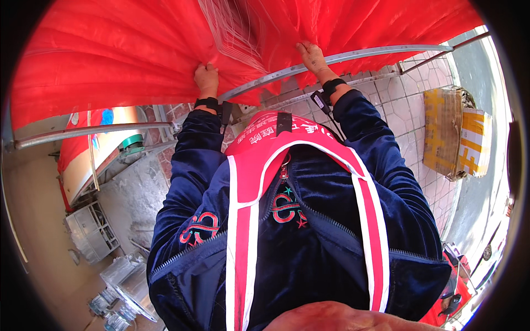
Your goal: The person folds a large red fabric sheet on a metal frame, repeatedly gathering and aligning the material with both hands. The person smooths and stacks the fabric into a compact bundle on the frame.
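A large sheet of thin red fabric [124,62] spreads across the top of the view, gathered in folds towards both hands. My left hand [206,78] has its fingers curled into the fabric left of centre. Farther right and higher, my right hand [312,56] pinches another part of it, the wrist crossing over a curved metal rail [372,51]. Between the hands, loose pale threads [238,41] run along the cloth. Below the rail the cloth's lower edge looks ragged. Fingertips are partly hidden in the folds.
A metal tube [95,129] continues on the left. Taped cardboard boxes [442,134] stand on the paving [408,124] at right. At left are a wooden table [109,153], a metal cabinet [91,231] and plastic-wrapped items [126,279]. Another person [453,285] is at lower right.
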`<state>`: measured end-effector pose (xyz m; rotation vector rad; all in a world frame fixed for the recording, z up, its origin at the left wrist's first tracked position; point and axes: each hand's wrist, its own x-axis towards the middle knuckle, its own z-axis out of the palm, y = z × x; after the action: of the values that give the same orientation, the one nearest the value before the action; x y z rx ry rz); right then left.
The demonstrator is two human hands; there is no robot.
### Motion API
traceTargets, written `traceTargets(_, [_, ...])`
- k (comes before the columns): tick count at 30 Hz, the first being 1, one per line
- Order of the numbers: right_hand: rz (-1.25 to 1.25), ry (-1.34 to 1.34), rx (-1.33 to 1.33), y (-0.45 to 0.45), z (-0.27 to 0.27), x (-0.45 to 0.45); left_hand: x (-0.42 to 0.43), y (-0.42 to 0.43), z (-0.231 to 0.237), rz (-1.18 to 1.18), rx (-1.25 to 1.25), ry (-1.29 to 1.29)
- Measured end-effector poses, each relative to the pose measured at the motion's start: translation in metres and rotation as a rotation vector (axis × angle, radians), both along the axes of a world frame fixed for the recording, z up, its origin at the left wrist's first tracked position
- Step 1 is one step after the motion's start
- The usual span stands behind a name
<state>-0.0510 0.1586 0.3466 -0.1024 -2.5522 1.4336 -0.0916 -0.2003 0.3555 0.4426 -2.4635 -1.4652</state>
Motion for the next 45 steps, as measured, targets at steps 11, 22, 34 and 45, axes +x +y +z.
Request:
traceTargets(11, [0.129, -0.07, -0.334, 0.013, 0.0, 0.09, 0.0, 0.04, -0.024, 0.017, 0.141, -0.036])
traceTargets(22, [0.255, -0.115, -0.053, 0.04, -0.013, 0.16, 0.023, 0.048, -0.033, -0.088, 0.076, -0.043])
traceTargets(34, [0.126, -0.199, -0.086, -0.037, -0.112, 0.203, 0.141, 0.045, -0.03, -0.287, -0.016, 0.291])
traceTargets(45, [0.026, 0.065, 0.009, -0.119, -0.211, 0.056, 0.118, 0.072, -0.214, -0.35, -0.089, 0.038])
